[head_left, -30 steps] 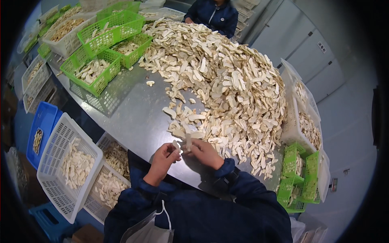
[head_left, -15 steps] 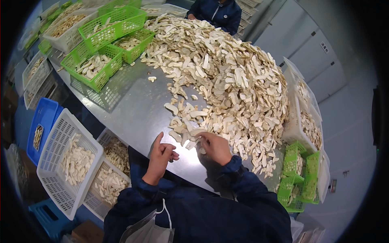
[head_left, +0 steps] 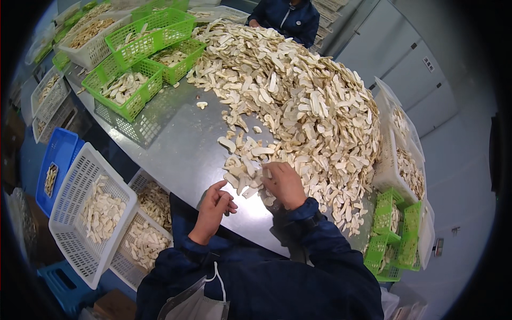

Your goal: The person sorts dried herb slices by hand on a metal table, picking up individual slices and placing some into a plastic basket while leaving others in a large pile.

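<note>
A large heap of pale dried mushroom slices (head_left: 314,112) covers much of the metal table (head_left: 176,144). At its near edge lies a small loose group of slices (head_left: 241,169). My right hand (head_left: 287,185) is over the right side of that group, fingers bent down and closed around a pale mushroom slice, which they partly hide. To the left, my left hand (head_left: 214,209) hovers by the table's near edge, holding nothing. Its fingers are loosely curled and apart.
Green baskets (head_left: 125,93) with slices stand at the far left. A white basket (head_left: 88,210) sits below the table's left edge, beside a blue tray (head_left: 56,165). White bins (head_left: 392,160) and small green baskets (head_left: 385,213) line the right. Another person (head_left: 288,20) is across the table.
My right hand has moved slightly forward over the loose slices. My left index finger, stretched forward before, has bent toward the right.
</note>
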`<act>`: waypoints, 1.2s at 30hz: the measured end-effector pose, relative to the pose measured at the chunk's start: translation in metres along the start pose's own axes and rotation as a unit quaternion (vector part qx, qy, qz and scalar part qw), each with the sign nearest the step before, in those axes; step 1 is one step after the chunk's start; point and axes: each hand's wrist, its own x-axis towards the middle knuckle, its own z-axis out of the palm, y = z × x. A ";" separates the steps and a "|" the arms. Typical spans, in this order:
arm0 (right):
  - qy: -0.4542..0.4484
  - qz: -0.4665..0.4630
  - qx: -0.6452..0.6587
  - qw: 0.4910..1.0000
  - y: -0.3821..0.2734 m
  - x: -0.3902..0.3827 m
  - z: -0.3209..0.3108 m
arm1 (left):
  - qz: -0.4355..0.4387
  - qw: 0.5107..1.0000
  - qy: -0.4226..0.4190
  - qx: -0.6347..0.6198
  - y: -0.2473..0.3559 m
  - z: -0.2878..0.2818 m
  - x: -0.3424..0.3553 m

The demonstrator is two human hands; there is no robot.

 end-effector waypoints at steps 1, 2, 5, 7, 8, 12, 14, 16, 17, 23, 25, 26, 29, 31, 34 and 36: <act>0.034 0.010 0.004 0.999 -0.001 0.001 -0.002 | -0.012 1.000 -0.006 0.001 0.000 -0.002 0.000; 0.068 0.020 0.008 0.997 -0.002 0.002 -0.004 | -0.024 1.000 -0.013 0.003 0.000 -0.004 0.000; -0.021 0.219 0.226 0.949 -0.013 0.005 -0.013 | -0.075 0.996 -0.023 -0.044 0.005 -0.006 -0.002; -0.036 0.219 0.320 0.921 -0.005 0.002 -0.006 | -0.091 0.991 -0.047 -0.081 0.007 0.001 -0.002; -0.053 0.213 0.413 0.884 -0.001 0.000 -0.003 | -0.105 0.985 -0.066 -0.116 0.008 0.005 -0.002; -0.089 0.213 0.486 0.843 -0.014 0.002 0.011 | -0.097 0.987 -0.076 -0.105 0.008 0.010 -0.004; -0.071 0.226 0.545 0.805 -0.022 -0.003 0.022 | -0.086 0.990 -0.070 -0.089 0.007 0.012 -0.004; -0.074 0.221 0.542 0.807 -0.026 -0.008 0.030 | -0.074 0.992 -0.068 -0.072 0.004 0.011 -0.002; -0.085 0.200 0.541 0.813 -0.027 -0.012 0.032 | -0.063 0.994 -0.067 -0.055 0.003 0.010 0.000; -0.215 0.105 0.306 0.922 -0.058 -0.026 0.001 | -0.010 0.990 0.011 -0.142 -0.008 -0.004 -0.002; -0.131 0.052 0.213 0.967 -0.035 -0.031 -0.004 | -0.017 0.982 0.000 -0.189 -0.003 0.000 -0.001; -0.050 -0.006 0.119 0.992 -0.022 -0.034 -0.007 | -0.022 0.972 -0.004 -0.234 0.001 0.003 -0.001; 0.014 -0.007 0.033 0.999 0.003 -0.020 -0.014 | -0.068 0.953 -0.019 -0.293 0.011 0.009 0.001; 0.024 -0.029 0.012 0.999 0.000 -0.009 -0.011 | -0.085 0.942 -0.038 -0.323 0.009 0.005 0.002; -0.011 -0.105 -0.056 0.993 -0.007 0.002 -0.002 | -0.085 0.931 -0.058 -0.349 -0.001 -0.003 0.004; -0.018 -0.094 -0.041 0.995 -0.006 0.004 -0.002 | -0.098 0.947 -0.059 -0.301 -0.004 -0.007 0.005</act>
